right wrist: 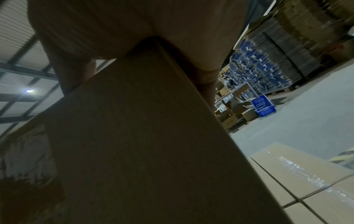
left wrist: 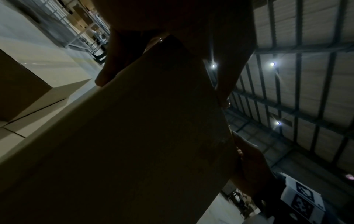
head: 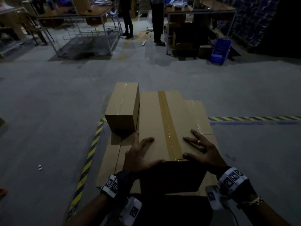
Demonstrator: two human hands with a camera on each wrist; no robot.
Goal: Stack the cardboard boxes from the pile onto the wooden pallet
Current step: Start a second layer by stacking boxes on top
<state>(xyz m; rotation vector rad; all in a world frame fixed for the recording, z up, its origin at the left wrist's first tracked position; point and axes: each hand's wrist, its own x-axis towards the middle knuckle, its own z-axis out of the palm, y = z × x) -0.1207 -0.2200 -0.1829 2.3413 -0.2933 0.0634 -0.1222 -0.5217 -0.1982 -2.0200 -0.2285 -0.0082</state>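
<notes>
A large cardboard box [head: 151,115] with brown tape down its top sits in front of me, over a lower layer of flat boxes [head: 112,162]. My left hand [head: 138,154] wraps its near left top corner and my right hand [head: 202,152] wraps the near right one, fingers spread across the top. Both wrist views look up the box's dark near face [left wrist: 134,144] [right wrist: 143,136] with my palm folded over the corner. A smaller taped box [head: 123,108] stands upright against its left side. The pallet is hidden under the boxes.
Yellow-black hazard tape [head: 91,149] runs along the floor left of the stack and off to the right. Two people [head: 127,18] [head: 157,20] stand at the back between metal tables. A wire trolley [head: 86,41] is back left, a blue crate [head: 220,49] back right.
</notes>
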